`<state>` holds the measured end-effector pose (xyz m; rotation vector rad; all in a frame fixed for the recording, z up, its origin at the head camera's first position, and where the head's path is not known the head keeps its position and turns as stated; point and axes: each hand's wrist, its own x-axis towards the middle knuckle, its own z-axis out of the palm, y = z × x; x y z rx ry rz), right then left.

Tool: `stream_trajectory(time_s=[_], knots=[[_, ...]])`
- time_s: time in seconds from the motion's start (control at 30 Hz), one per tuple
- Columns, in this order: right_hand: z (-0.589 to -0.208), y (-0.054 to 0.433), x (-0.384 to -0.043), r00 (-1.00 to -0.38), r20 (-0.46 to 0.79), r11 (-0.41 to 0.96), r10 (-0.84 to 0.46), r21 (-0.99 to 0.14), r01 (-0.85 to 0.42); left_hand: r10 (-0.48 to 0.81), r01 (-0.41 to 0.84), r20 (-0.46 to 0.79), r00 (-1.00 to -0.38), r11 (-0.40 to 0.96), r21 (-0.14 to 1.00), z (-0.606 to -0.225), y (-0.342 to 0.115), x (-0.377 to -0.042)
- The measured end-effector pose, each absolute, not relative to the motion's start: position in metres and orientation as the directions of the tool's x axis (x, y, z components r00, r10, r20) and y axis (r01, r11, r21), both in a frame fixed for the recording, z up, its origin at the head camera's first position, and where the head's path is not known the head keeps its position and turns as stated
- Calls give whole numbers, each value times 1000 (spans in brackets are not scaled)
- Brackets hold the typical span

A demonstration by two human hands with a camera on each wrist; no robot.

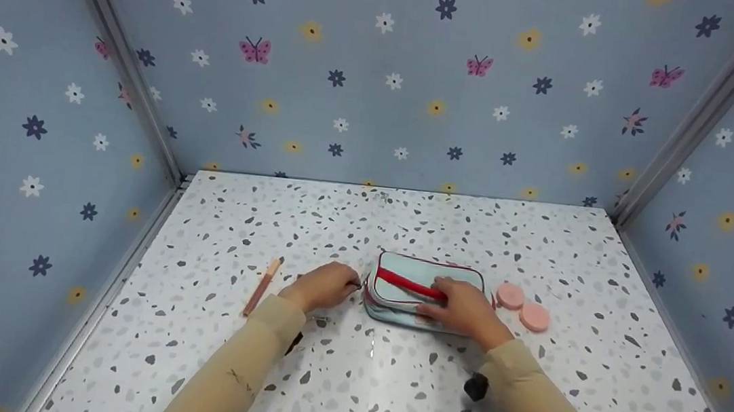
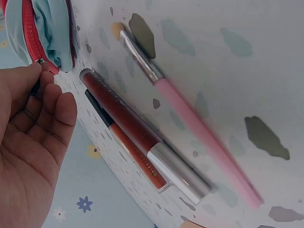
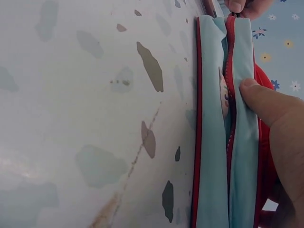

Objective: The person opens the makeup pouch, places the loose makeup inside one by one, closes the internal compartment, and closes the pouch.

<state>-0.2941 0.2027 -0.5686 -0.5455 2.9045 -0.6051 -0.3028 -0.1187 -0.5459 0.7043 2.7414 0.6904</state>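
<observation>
A light blue zippered pouch (image 1: 432,269) with red piping and a red strap handle (image 1: 405,283) lies on the speckled table. At its left end, my left hand (image 1: 326,285) pinches the dark zipper pull (image 2: 35,88) between thumb and forefinger. My right hand (image 1: 463,309) grips the pouch at its right part, fingers over the top by the strap and thumb (image 3: 261,97) pressing the front side. Along the front the red zipper (image 3: 230,71) stands parted, and a patterned item (image 3: 224,95) shows in the gap.
Near the left hand lie a pink-handled sponge-tip applicator (image 2: 199,128), a dark red lip gloss tube (image 2: 118,107) and a thinner orange-red tube (image 2: 135,154). Farther left is a slim brown-and-peach stick (image 1: 261,288). Two round pink cases (image 1: 510,295) sit right of the pouch. Flowered walls enclose the table.
</observation>
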Motion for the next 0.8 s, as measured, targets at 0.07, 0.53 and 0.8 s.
stream_trajectory(time_s=[0.07,0.53,0.8], knots=[[-568,202,-294,-925,-48,853,-376,-408,-326,504,400,-97,-858,775,490,-545,-119,-301],[-558,202,-299,-921,-101,862,-376,-402,-308,527,427,-71,-847,754,498,-540,-119,-287],[-549,200,-302,-915,-149,870,-374,-397,-291,533,426,-69,-843,742,517,-537,-117,-281]])
